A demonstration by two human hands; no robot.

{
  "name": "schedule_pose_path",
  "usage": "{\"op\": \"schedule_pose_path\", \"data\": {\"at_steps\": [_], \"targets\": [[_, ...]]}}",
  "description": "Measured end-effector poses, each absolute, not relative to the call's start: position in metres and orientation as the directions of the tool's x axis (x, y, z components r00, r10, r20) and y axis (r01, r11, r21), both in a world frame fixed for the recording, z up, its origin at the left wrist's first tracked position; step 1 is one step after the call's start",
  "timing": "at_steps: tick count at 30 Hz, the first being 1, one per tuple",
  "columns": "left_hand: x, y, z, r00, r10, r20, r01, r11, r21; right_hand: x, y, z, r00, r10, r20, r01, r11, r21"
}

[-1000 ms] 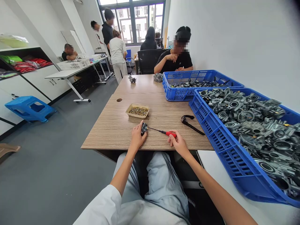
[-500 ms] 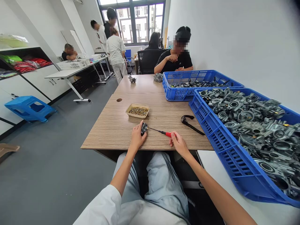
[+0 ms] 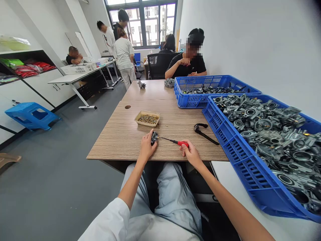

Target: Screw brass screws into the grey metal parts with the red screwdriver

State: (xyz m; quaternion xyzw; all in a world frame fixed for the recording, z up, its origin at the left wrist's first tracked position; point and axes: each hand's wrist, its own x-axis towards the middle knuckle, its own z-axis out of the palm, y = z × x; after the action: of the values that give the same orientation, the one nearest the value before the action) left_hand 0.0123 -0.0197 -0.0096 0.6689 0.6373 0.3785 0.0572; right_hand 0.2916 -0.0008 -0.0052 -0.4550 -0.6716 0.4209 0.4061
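Observation:
My left hand [image 3: 147, 146] is closed around a small grey metal casting [image 3: 154, 137] on the table, near its front edge. The fingers cover part of the casting. In my right hand [image 3: 190, 152] is a screwdriver [image 3: 183, 144] with a red handle and a long dark shaft. Its shaft points left, and the tip meets the casting's right side, where a small brass-coloured spot shows. Just behind my left hand stands a beige tray [image 3: 136, 121] of small brass-coloured screws. A loose screw [image 3: 166, 126] lies to the tray's right.
A black wristwatch [image 3: 200, 131] lies right of the screwdriver. Two blue crates, a near one [image 3: 225, 140] and a far one [image 3: 190, 100], hold many metal castings along the right. Another casting [image 3: 141, 85] sits at the table's far end. A person in black [image 3: 187, 67] sits there.
My right hand's fingers have shifted slightly on the red handle, baring more of it. The casting and my left hand stay in place. People in the background have moved a little.

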Motion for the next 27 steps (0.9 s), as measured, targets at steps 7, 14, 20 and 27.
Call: {"op": "schedule_pose_path", "data": {"at_steps": [7, 14, 20, 27], "targets": [[0.0126, -0.0201, -0.0088, -0.091, 0.892, 0.443, 0.816, -0.189, 0.547, 0.2921, 0.0007, -0.0069, -0.252, 0.954, 0.161, 0.274, 0.23, -0.934], [0.0127, -0.0203, -0.0097, -0.116, 0.893, 0.435, 0.803, -0.173, 0.57, 0.2905, -0.0028, -0.0048, -0.258, 0.951, 0.168, 0.311, 0.247, -0.918], [0.0128, -0.0203, -0.0095, -0.104, 0.889, 0.446, 0.813, -0.182, 0.553, 0.2904, -0.003, -0.0048, -0.251, 0.955, 0.16, 0.289, 0.231, -0.929], [0.0123, -0.0198, -0.0104, -0.11, 0.893, 0.436, 0.808, -0.176, 0.562, 0.2897, -0.0042, -0.0024, -0.268, 0.953, 0.139, 0.269, 0.213, -0.939]]}}
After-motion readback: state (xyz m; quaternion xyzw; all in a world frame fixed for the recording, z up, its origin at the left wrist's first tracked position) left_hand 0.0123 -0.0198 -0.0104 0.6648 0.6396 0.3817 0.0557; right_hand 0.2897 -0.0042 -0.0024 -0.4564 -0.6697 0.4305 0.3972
